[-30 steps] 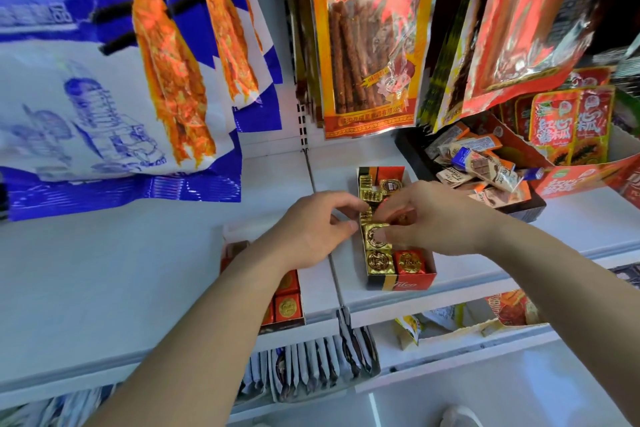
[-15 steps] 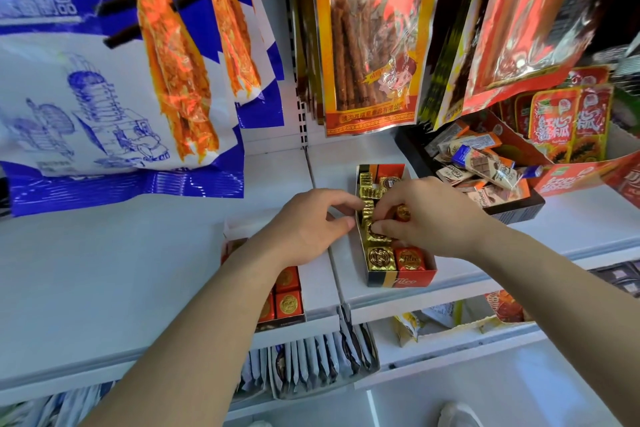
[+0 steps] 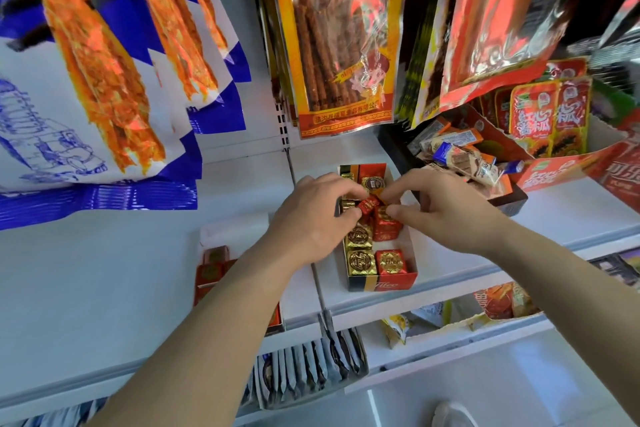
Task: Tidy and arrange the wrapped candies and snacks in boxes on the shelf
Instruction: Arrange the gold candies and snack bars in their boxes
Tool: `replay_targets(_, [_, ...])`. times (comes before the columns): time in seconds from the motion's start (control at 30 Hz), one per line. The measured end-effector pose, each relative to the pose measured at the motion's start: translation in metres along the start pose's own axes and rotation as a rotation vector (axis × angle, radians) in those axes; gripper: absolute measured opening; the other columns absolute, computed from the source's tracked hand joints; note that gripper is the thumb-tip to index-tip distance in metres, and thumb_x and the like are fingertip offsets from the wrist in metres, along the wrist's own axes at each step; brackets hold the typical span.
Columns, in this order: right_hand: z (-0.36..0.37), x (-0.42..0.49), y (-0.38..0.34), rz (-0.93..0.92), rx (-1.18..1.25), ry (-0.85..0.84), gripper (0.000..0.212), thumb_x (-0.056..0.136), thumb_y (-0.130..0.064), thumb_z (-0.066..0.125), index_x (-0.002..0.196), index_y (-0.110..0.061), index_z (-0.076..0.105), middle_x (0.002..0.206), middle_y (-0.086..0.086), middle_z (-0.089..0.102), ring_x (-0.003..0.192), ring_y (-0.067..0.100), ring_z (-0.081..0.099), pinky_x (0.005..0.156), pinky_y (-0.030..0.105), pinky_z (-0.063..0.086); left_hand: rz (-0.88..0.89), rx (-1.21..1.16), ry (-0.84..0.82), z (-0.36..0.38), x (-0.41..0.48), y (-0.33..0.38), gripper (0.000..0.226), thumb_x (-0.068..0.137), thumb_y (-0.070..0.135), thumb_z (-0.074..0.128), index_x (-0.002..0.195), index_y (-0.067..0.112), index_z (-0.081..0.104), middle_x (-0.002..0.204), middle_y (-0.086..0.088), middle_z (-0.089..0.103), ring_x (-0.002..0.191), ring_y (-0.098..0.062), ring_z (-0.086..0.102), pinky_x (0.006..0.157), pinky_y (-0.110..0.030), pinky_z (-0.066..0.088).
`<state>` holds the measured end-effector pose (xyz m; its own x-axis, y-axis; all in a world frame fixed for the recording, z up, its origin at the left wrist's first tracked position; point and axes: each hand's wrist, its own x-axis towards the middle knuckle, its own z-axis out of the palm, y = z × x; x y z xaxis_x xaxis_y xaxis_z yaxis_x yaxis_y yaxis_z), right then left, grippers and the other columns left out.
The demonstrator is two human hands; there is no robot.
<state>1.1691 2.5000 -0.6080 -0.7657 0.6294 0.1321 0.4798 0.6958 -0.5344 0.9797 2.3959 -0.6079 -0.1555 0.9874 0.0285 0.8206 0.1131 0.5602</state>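
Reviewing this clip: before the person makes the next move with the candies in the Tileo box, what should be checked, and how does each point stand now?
1. Tilted red candy held securely: ok, the left hand pinches it above the box.
2. Right hand grip: cannot tell; its fingertips meet the candy, but the contact is hidden.
3. Free slot in the red column: cannot tell, the hands cover the middle of the Tileo box.
4. Front row seated: ok, front gold candy and front red candy lie flat, side by side.
5. Box resting on the shelf: ok, it stands level near the front edge.
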Motion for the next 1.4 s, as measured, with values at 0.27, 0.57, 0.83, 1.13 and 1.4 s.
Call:
replay_targets(0.27, [0.000,0.009,0.005,-0.064,-0.085,-0.157,0.026,0.094,-0.027,0.064,0.120,-0.028,0.068,0.111,-0.010,0.060,0.080,-0.021,0.049,0.068,0.000,0.035,0.006,0.021,0.000,0.009,0.009,-0.002,0.025,0.100,0.031,0.052,0.121,0.038,0.063,0.126,0.016,0.054,0.118,-0.013,0.043,0.092,-0.031,0.034])
replay_targets(0.57, [-0.001,0.006,0.004,-0.081,-0.192,-0.198,0.031,0.098,-0.034,0.057,0.129,-0.036,0.064,0.124,-0.018,0.067,0.070,-0.012,0.051,0.062,0.006,0.031,0.019,-0.077,-0.056,0.005,0.003,-0.022,0.025,0.091,0.041,0.066,0.116,0.040,0.066,0.131,0.021,0.055,0.127,-0.012,0.045,0.105,-0.049,0.040])
replay_targets(0.83, [-0.004,0.006,-0.001,-0.060,-0.089,-0.269,0.021,0.097,-0.024,0.057,0.109,-0.030,0.073,0.087,-0.023,0.065,0.073,-0.018,0.055,0.057,0.006,0.037,0.010,-0.075,-0.037,0.006,0.003,-0.020,0.025,0.088,0.042,0.069,0.113,0.039,0.067,0.129,0.021,0.057,0.123,-0.010,0.047,0.101,-0.047,0.043])
replay_targets(1.13, [-0.005,0.006,-0.005,-0.057,0.012,-0.124,0.015,0.093,-0.028,0.065,0.105,-0.027,0.075,0.090,-0.013,0.072,0.071,-0.017,0.056,0.060,0.003,0.038,-0.040,-0.158,0.059,0.002,0.002,-0.013,0.024,0.087,0.034,0.072,0.110,0.039,0.068,0.112,0.020,0.062,0.093,-0.003,0.055,0.071,-0.021,0.042])
replay_targets(1.4, [0.000,0.041,0.002,0.040,-0.124,-0.158,0.029,0.087,-0.044,0.069,0.114,-0.032,0.069,0.095,-0.009,0.049,0.084,0.007,0.052,0.067,0.016,0.038,-0.143,-0.030,0.099,0.006,0.017,-0.008,0.028,0.098,0.035,0.055,0.125,0.039,0.061,0.124,0.009,0.045,0.126,-0.016,0.032,0.093,-0.031,0.032])
